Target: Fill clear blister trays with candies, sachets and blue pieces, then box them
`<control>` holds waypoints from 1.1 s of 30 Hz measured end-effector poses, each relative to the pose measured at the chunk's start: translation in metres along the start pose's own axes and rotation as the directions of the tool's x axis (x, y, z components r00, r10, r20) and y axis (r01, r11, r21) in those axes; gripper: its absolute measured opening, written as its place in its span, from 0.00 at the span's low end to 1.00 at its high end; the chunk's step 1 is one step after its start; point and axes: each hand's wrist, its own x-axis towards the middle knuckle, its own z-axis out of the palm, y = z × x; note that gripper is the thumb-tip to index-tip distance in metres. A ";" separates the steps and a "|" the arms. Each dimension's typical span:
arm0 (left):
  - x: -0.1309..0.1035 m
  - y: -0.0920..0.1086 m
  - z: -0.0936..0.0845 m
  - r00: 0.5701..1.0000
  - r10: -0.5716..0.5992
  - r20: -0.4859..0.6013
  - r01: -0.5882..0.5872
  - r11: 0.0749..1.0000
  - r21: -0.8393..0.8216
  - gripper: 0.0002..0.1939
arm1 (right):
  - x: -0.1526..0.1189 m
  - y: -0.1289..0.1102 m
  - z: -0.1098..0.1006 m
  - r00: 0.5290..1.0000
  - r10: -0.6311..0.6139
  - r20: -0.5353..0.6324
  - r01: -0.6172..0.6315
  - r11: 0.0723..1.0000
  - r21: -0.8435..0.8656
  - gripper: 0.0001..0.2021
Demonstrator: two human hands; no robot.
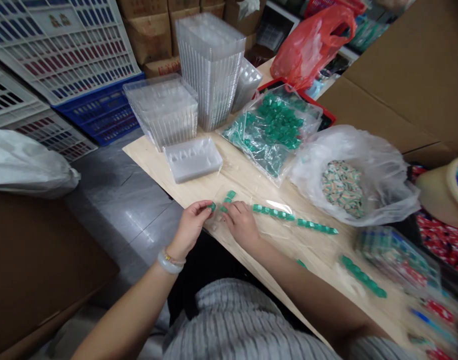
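Near the table's front edge my left hand (191,224) pinches a small green piece (211,206) between thumb and fingertips. To its right, my right hand (241,224) has its fingers bent down on a green piece (224,208) at a clear plastic tray, which is hard to make out. Another green piece (231,194) lies just beyond the fingers. Right of my right hand, a row of green pieces (273,212) lies on the table, followed by a second row (317,226). A further green row (363,276) is nearer the right side, slightly blurred.
Stacked clear trays (210,70) stand at the back beside a lower stack (165,110) and one tray (193,160). Bags of green pieces (277,120) and patterned pieces (343,187) lie behind the rows. Filled clear boxes (397,257) sit at right; crates (64,45) stand at left.
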 end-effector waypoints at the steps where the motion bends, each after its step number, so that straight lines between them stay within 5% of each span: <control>1: 0.001 0.000 0.000 1.000 0.004 0.000 -0.004 1.000 0.011 0.14 | 0.000 0.001 0.001 1.000 0.004 -0.003 -0.004 1.000 -0.010 0.11; 10: 0.000 -0.001 -0.001 0.997 0.023 0.072 -0.027 0.999 0.044 0.15 | -0.008 0.007 0.007 0.999 -0.031 -0.031 0.032 0.999 0.017 0.16; 14: -0.006 0.002 0.005 0.992 0.042 0.117 -0.046 0.998 0.033 0.16 | -0.011 -0.001 -0.016 0.989 0.034 -0.142 -0.001 0.975 0.222 0.15; 19: -0.014 0.006 0.016 0.981 0.027 0.193 -0.014 0.997 -0.070 0.14 | -0.010 -0.005 -0.028 0.983 0.076 -0.166 0.033 0.821 0.570 0.07; 24: -0.017 0.002 0.021 0.954 -0.096 0.282 0.137 0.982 -0.129 0.13 | -0.016 -0.005 -0.030 0.974 0.111 -0.200 0.027 0.812 0.584 0.09; 27: -0.020 -0.001 0.021 0.954 -0.073 0.292 0.090 0.995 -0.046 0.12 | -0.019 -0.005 -0.033 0.970 0.149 -0.191 -0.008 0.808 0.590 0.09; 33: -0.026 0.000 0.020 0.959 0.063 0.277 -0.080 0.995 0.051 0.11 | -0.022 -0.009 -0.024 0.916 0.400 0.041 -0.259 0.510 0.820 0.08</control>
